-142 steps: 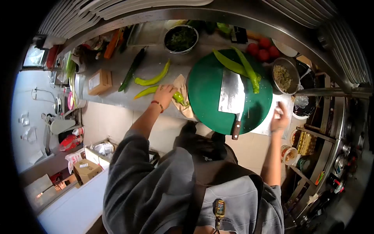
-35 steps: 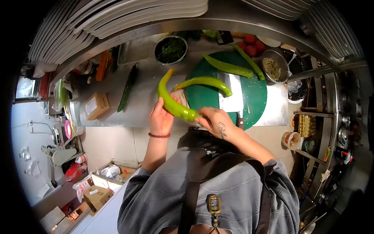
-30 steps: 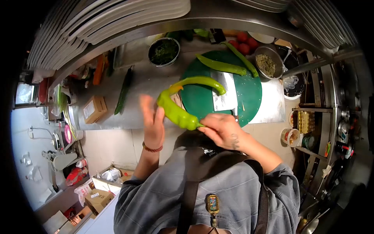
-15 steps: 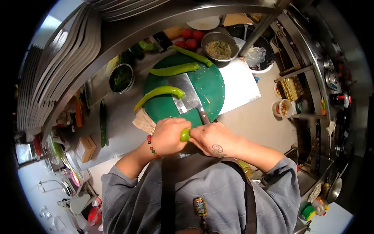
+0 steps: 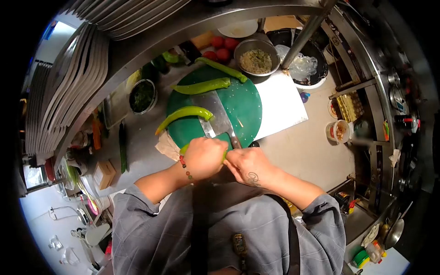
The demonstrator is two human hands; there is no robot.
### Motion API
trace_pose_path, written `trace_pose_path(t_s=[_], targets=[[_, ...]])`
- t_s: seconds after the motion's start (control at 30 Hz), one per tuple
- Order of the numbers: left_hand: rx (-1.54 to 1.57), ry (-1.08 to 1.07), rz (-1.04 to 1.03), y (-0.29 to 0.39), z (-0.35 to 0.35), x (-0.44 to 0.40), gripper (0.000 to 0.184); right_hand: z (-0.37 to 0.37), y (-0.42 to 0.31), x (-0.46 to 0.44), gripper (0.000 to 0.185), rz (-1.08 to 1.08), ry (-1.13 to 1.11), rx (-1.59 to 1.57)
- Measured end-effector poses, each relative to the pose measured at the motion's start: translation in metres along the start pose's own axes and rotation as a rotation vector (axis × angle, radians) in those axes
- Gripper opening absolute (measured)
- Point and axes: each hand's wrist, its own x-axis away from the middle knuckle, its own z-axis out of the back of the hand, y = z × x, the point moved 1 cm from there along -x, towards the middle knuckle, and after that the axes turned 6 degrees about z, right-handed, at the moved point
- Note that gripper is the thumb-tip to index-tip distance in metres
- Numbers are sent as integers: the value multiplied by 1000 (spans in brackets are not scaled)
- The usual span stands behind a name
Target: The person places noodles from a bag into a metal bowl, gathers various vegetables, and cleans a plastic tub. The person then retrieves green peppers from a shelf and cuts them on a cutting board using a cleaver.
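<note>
My left hand [image 5: 206, 158], a beaded bracelet at its wrist, is closed around a long green pepper [image 5: 184, 149]. One end of that pepper sticks out to the left of my fist. A sliver of green shows between my hands, where the closed fingers of my right hand [image 5: 251, 165] meet the pepper's other end. Just beyond lies a round green cutting board [image 5: 250, 103]. On it a cleaver [image 5: 214, 106] rests flat, handle toward me. A curved yellow-green pepper [image 5: 185, 111] touches the blade, and two more green peppers [image 5: 201, 85] lie farther back.
A metal bowl of chopped food [image 5: 256, 59] stands behind the board near several tomatoes [image 5: 223, 55]. Left of the board are a bowl of chopped greens [image 5: 142, 97], a cucumber [image 5: 123, 149] and a small box [image 5: 104, 174]. Stacked plates [image 5: 78, 91] line the overhead shelf.
My left hand has turned over the pepper, whose far end now shows at the left. Less of its rounded end is visible between my hands. The view has shifted slightly.
</note>
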Motion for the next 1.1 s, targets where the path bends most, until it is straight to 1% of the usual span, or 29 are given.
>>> trace_pose_path(t_s=[0.03, 0.17, 0.23, 0.27, 0.3, 0.37, 0.47, 0.5, 0.53, 0.57, 0.6, 0.63, 0.67, 0.7, 0.73, 0.77, 0.8, 0.83, 0.87, 0.9, 0.93, 1.0, 1.03, 1.07, 1.1], targets=[[-42, -4, 10, -1, 0, 0, 19, -2, 2, -3, 14, 7, 3, 7], [-47, -4, 60, -8, 4, 0, 18, -13, 11, -16, 13, 32, 8, 24], [-44, 83, 100, -15, 4, -2, 18, -18, 17, -23, 14, 59, 30, 12], [-45, 85, 107, -20, 1, 0, 18, -21, 20, -25, 15, 79, 60, 6], [-53, -44, 108, -25, -3, 4, 19, -22, 23, -22, 15, 81, 60, 4], [-128, -268, 140, -29, -3, 12, 22, -20, 30, -10, 16, 147, -117, -59], [-79, -282, 102, -17, 10, 10, 22, -9, 26, 3, 16, 116, -30, -170], [-69, -306, 108, -11, 14, 7, 16, -6, 26, 8, 16, 116, -33, -166], [-69, -302, 106, -10, 13, 6, 16, -3, 27, 12, 17, 109, -30, -189], [-71, -290, 57, -9, 9, 5, 17, -1, 29, 15, 17, 107, -29, -210], [-70, -275, 18, -10, 5, 3, 18, -5, 33, 24, 13, 117, 31, -221], [-174, -249, 55, -35, -11, 5, 14, 4, 38, 36, 6, 109, 34, -204], [-117, -337, 229, -61, 12, 3, 13, 21, 47, 52, 5, 2, 78, -289], [-251, -337, 353, -77, 29, 10, 14, 18, 73, 93, 8, -240, 136, -468], [-344, -350, 371, -93, 37, 10, 16, 40, 96, 101, 9, -259, 276, -381], [-403, -366, 393, -101, 33, 9, 18, 58, 124, 107, 11, -354, 433, -153], [-345, -389, 419, -98, 44, -5, 20, 93, 155, 98, 17, -483, 434, -68], [-314, -367, 389, -101, 40, -15, 21, 128, 185, 88, 23, -613, 424, 10], [-292, -331, 348, -105, 30, -28, 23, 157, 205, 61, 23, -546, 446, 87], [-262, -279, 317, -107, 13, -38, 24, 178, 237, 46, 29, -531, 427, 137], [-228, -234, 287, -108, -6, -48, 26, 188, 268, 40, 42, -581, 482, 63], [-251, -174, 192, -108, -36, -68, 34, 191, 306, 36, 59, -725, 472, 479], [-250, -184, 192, -117, -57, -70, 34, 179, 316, 35, 61, -686, 484, 371], [-313, -20, 27, -127, -79, -71, 40, 168, 322, 35, 64, -647, 497, 265], [-368, 140, -142, -132, -92, -68, 46, 145, 285, 18, 59, -666, 501, 152]])
